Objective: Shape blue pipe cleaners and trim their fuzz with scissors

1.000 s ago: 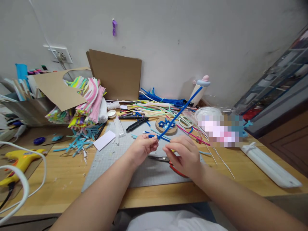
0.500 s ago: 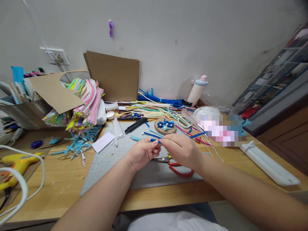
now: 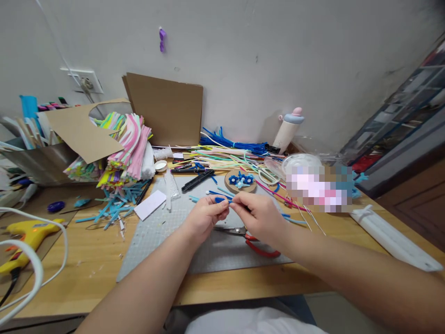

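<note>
Above the grey cutting mat (image 3: 153,250) my two hands meet over a bent blue pipe cleaner (image 3: 219,200). My left hand (image 3: 205,218) pinches its looped part between thumb and fingers. Fingertips of my right hand (image 3: 255,213) grip the same pipe cleaner from the right side; its exact shape there is hidden. Scissors with red handles (image 3: 262,250) lie on the mat just below my right hand, partly covered by it. Beyond the hands, blue pipe-cleaner flowers (image 3: 241,179) rest on a round cardboard disc (image 3: 231,186). Loose blue and light-blue pieces lie between them and my hands.
A yellow glue gun (image 3: 31,236) with a white cable sits at left. Bundled pastel pipe cleaners (image 3: 125,144) stand near cardboard sheets (image 3: 167,111). At the back are more pipe cleaners (image 3: 222,157) and a bottle (image 3: 288,130); a white long case (image 3: 396,239) lies right.
My right hand has turned and its fingers curl more around the pipe cleaner. The long blue end that stuck out past it now shows lower. The view has shifted slightly.
</note>
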